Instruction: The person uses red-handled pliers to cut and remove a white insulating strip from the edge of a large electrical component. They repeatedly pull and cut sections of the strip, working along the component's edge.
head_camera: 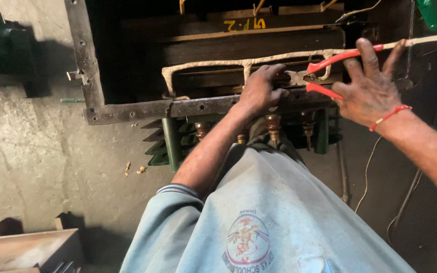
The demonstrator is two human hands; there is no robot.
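L hand [260,90] pressed down, fingers curled on the taped lead [244,63] atop the transformer frame [142,108]. R hand [367,86] grips red-handled pliers [330,76], fingers partly spread. Pliers' long axis approx. horiz., nose pointing left, just beside L fingertips. Lead runs L–R across both hands; L hand nearer it.

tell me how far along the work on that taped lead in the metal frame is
Looks done: the pale tape-wrapped lead already runs bent across the open metal frame. In hand: the left hand presses at the lead's middle while the right hand works red-handled pliers there. Left: the lead's far end hangs free, past the right hand; how much remains I can't tell.
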